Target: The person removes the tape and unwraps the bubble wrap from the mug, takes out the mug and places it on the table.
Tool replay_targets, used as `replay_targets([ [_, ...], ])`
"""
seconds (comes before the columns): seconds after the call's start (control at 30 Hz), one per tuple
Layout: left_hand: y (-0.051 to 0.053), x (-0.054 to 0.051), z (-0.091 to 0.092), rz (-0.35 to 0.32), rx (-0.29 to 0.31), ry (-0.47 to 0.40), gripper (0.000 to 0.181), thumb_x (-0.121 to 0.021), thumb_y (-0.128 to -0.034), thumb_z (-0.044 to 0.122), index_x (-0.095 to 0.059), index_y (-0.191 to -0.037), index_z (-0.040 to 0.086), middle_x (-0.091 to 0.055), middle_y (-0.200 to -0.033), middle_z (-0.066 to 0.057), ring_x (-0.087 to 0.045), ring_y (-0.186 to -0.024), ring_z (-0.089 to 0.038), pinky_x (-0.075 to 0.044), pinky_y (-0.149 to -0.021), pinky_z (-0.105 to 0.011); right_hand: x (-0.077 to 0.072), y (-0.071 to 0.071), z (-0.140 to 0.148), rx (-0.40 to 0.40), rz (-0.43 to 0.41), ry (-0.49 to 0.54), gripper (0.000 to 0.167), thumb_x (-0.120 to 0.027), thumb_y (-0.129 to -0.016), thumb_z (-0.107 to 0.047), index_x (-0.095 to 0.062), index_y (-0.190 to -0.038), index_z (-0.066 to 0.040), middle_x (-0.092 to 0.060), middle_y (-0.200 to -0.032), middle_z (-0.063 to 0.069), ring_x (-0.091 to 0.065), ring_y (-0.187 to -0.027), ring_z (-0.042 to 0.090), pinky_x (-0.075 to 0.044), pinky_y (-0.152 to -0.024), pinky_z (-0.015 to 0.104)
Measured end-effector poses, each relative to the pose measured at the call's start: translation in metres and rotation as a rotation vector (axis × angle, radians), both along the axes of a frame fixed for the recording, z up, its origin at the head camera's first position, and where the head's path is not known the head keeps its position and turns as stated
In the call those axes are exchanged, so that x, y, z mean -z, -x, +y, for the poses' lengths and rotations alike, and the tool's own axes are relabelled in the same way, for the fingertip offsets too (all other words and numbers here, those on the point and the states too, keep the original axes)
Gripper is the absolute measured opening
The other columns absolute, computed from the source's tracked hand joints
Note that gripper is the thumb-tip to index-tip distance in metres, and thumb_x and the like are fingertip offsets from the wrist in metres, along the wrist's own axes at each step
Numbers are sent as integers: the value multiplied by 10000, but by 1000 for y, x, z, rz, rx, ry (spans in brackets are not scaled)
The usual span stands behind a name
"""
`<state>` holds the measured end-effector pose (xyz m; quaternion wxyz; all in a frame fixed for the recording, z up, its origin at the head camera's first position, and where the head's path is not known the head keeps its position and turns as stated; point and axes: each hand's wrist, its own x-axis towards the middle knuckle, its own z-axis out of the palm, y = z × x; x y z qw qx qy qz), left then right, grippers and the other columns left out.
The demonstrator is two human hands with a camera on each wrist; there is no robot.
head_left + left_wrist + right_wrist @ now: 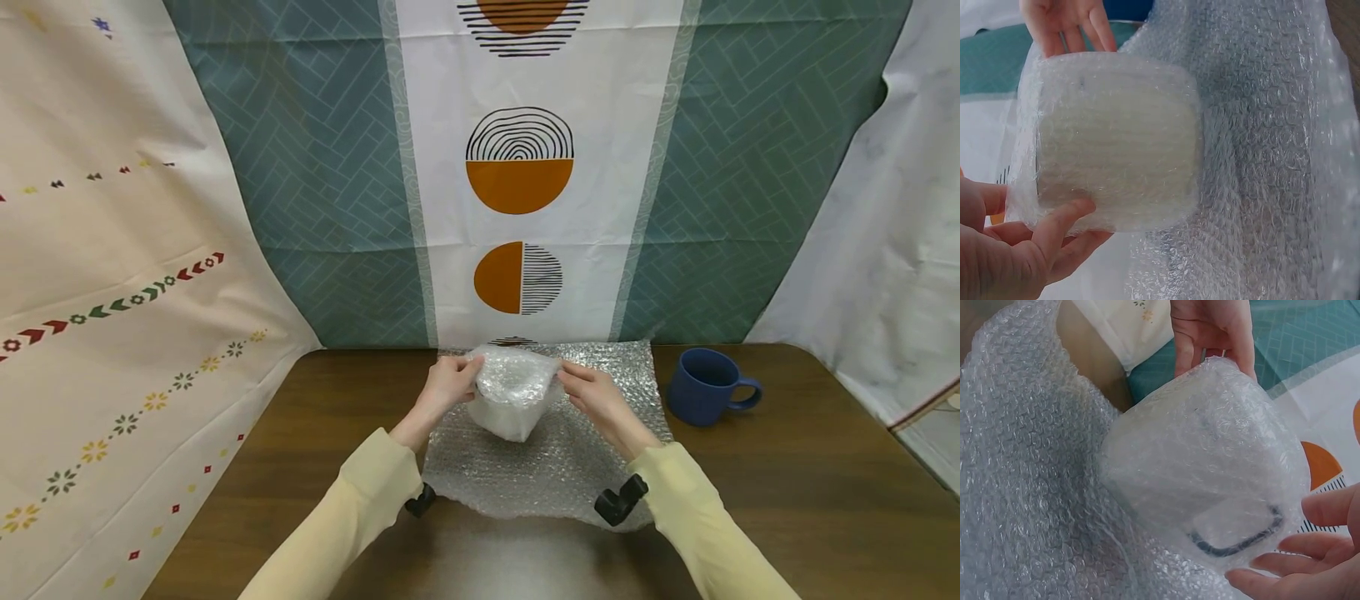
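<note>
A bubble-wrapped mug (513, 400) is held up between both hands over a spread sheet of bubble wrap (555, 475). Through the wrapping, the right wrist view shows a pale body and a dark curved handle (1235, 545). My left hand (450, 383) grips the bundle's left side; in the left wrist view its fingers (1063, 228) lie along the near face. On the opposite side, my right hand (596, 396) holds the bundle's edge between thumb and fingers, as the right wrist view (1310, 550) shows.
To the right of the sheet stands a blue mug (701, 387), its handle facing right. The brown wooden table (787, 500) ends at a patterned cloth backdrop (337, 208). Pale cloths hang at both sides.
</note>
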<state>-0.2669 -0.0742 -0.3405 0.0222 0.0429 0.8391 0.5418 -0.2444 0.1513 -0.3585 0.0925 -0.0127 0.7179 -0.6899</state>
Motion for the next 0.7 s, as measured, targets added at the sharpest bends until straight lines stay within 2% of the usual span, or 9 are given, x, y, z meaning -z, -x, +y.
replay_targets([
  [0.13,0,2,2,-12,-1,-20,321,-496,-945,221,-639,-966,-65,-581,-1006,-186,-608,-820,-282,-514,-656,-316,-1,-3,2,12,-2,-7,498,-437,-967,-140,-249,-1385,56,-197,-1427,222,-252,-1258,367,-249,-1001,383],
  [0.33,-2,7,5,-23,3,-31,327,-495,-946,212,-631,-936,-84,-576,-834,-144,-608,-761,-256,-516,-648,-320,0,-7,5,1,-7,-31,500,-428,-972,-152,-238,-1395,37,-180,-1435,214,-243,-1262,365,-254,-1000,378],
  [0.43,-2,7,7,-21,19,-39,322,-494,-945,210,-632,-982,-79,-559,-802,-107,-601,-760,-250,-515,-653,-323,2,-8,7,4,-3,-36,498,-428,-973,-156,-245,-1394,37,-191,-1428,225,-249,-1257,373,-251,-1001,386],
  [0.57,-2,9,10,-19,26,-27,322,-498,-943,223,-620,-880,-68,-546,-741,-102,-617,-764,-260,-516,-645,-317,4,-10,10,8,1,-28,502,-431,-971,-158,-246,-1387,56,-201,-1416,249,-244,-1255,386,-244,-1003,395],
  [0.7,-2,12,11,-11,35,-1,329,-497,-942,234,-617,-841,-55,-546,-730,-94,-621,-744,-263,-517,-632,-314,7,-11,12,15,-5,-21,496,-425,-971,-142,-245,-1379,75,-204,-1408,265,-247,-1252,391,-249,-1000,395],
])
